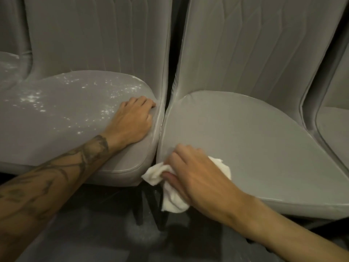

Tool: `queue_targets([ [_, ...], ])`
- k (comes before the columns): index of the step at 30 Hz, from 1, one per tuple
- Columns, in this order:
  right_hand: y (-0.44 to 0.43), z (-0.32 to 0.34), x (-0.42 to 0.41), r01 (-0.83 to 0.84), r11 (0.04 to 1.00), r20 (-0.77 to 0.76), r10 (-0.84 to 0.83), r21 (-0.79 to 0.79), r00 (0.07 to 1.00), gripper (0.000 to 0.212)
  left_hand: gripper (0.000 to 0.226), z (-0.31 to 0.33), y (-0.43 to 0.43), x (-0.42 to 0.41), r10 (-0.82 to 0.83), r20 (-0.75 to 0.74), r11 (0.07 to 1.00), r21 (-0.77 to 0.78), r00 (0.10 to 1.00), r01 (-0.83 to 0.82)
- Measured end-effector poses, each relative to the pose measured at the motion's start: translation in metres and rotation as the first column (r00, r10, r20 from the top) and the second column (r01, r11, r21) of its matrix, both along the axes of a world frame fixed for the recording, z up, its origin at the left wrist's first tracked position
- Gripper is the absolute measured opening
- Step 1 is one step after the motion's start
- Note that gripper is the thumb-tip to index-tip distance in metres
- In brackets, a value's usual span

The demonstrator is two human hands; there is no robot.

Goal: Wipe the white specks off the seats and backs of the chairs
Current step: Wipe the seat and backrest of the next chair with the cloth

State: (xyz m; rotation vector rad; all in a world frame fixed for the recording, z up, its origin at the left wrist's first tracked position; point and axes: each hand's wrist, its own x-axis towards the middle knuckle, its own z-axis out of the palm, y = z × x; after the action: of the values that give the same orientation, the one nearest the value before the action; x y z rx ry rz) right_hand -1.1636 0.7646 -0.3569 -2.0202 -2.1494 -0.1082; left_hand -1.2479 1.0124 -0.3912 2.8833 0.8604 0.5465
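Two grey upholstered chairs stand side by side, their edges touching. The left chair seat (pixel 62 129) carries many white specks (pixel 111 93), thickest toward its back and right side. My left hand (pixel 132 120) rests on the right edge of that seat, fingers curled over the rim. The right chair seat (pixel 245 140) looks free of specks. My right hand (pixel 196 174) presses a crumpled white cloth (pixel 170 186) on the front left corner of the right seat; part of the cloth hangs over the edge. Both ribbed backs (pixel 255 50) rise behind.
Further grey chairs show at the far left (pixel 9 69), speckled white, and at the far right (pixel 334 125). Dark chair legs (pixel 139 208) stand below the gap between the seats. White dust lies on the dark floor (pixel 143 233).
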Motion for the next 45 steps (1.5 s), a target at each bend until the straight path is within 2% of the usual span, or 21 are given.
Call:
queue_targets([
  [2,0.001,-0.005,-0.005,0.002,1.0,0.024,-0.003,0.022,1.0,0.029,0.054,0.002,-0.001,0.001,0.0,-0.01,1.0,-0.007,1.0,0.0],
  [5,-0.035,-0.008,0.015,0.012,0.999,0.142,-0.018,0.043,0.99,0.018,0.056,0.004,-0.002,0.001,0.005,-0.022,1.0,-0.019,1.0,-0.005],
  [7,-0.064,-0.007,0.036,0.077,0.996,0.159,-0.083,0.046,0.984,0.019,0.054,0.003,-0.002,0.001,0.005,-0.028,1.0,-0.016,1.0,-0.006],
  [10,-0.072,-0.007,0.038,0.19,0.977,0.13,-0.201,0.093,0.971,0.022,0.053,0.003,-0.003,0.001,0.002,-0.025,1.0,-0.022,1.0,-0.003],
  [13,-0.025,-0.009,-0.001,0.17,0.979,0.051,-0.177,0.112,0.983,0.028,0.049,0.003,-0.004,0.001,0.012,-0.027,1.0,-0.011,1.0,-0.012],
  [16,0.002,-0.012,-0.02,0.128,0.984,0.056,-0.135,0.122,0.989,0.033,0.047,0.004,-0.002,0.001,0.018,-0.03,1.0,-0.017,0.999,-0.018],
  [20,-0.056,-0.013,0.021,0.11,0.984,0.066,-0.12,0.137,0.991,0.025,0.044,0.001,0.002,0.002,0.012,-0.031,1.0,-0.02,0.999,-0.012],
  [23,-0.088,-0.011,0.043,0.221,0.969,0.058,-0.228,0.109,0.972,0.024,0.054,0.002,0.003,0.001,0.01,-0.032,0.999,-0.033,0.999,-0.011],
  [25,-0.072,-0.011,0.033,0.253,0.957,0.026,-0.259,0.142,0.966,0.025,0.055,0.001,0.002,0.002,0.006,-0.038,0.999,-0.033,0.999,-0.007],
  [29,-0.033,-0.017,0.003,0.157,0.974,-0.001,-0.159,0.164,0.987,0.031,0.053,0.002,0.002,0.001,-0.005,-0.023,1.0,-0.026,1.0,0.004],
  [32,-0.065,-0.018,0.033,0.134,0.973,0.038,-0.143,0.188,0.989,0.03,0.053,0.002,0.004,0.0,-0.007,-0.021,1.0,-0.018,1.0,0.007],
  [35,-0.115,-0.016,0.074,0.222,0.96,0.017,-0.228,0.169,0.973,0.026,0.053,0.002,0.001,0.001,-0.009,-0.022,1.0,-0.022,1.0,0.008],
  [38,-0.102,-0.016,0.062,0.303,0.929,-0.001,-0.31,0.211,0.951,0.026,0.055,0.003,-0.001,0.0,-0.004,-0.023,0.999,-0.033,1.0,0.003],
  [40,-0.065,-0.019,0.029,0.252,0.938,-0.014,-0.256,0.236,0.967,0.018,0.056,0.004,-0.001,-0.002,-0.007,-0.021,0.999,-0.035,1.0,0.007],
  [42,-0.045,-0.023,0.01,0.181,0.959,-0.003,-0.185,0.218,0.983,0.024,0.056,0.004,0.002,-0.001,-0.004,-0.022,1.0,-0.031,1.0,0.004],
  [45,-0.074,-0.023,0.04,0.183,0.956,-0.016,-0.184,0.229,0.983,0.026,0.057,0.004,0.005,0.001,-0.001,-0.039,0.999,-0.034,0.999,0.0],
])
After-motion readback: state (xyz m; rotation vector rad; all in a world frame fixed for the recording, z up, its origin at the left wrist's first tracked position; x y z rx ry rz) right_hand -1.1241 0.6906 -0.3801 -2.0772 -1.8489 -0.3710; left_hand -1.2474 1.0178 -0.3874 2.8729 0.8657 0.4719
